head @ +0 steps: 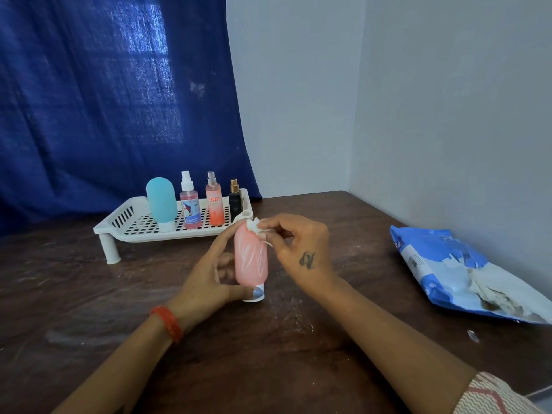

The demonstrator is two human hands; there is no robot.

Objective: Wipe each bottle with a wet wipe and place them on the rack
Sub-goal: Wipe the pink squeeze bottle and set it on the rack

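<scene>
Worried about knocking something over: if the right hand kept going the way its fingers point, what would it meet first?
Likely the pink squeeze bottle's top, right at the right hand's fingertips pinching the white wet wipe.

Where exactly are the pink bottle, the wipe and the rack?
pink bottle [250,261]: head view, middle of its body.
wet wipe [254,227]: head view, the crumpled white wad.
rack [125,231]: head view, its front rim.

Dark wooden table [298,339] — scuffed, with pale smears — lies beneath the grip. Blue curtain [104,100] hangs behind and left of it; grey walls [433,100] (meeting at a corner) stand behind and right.
</scene>
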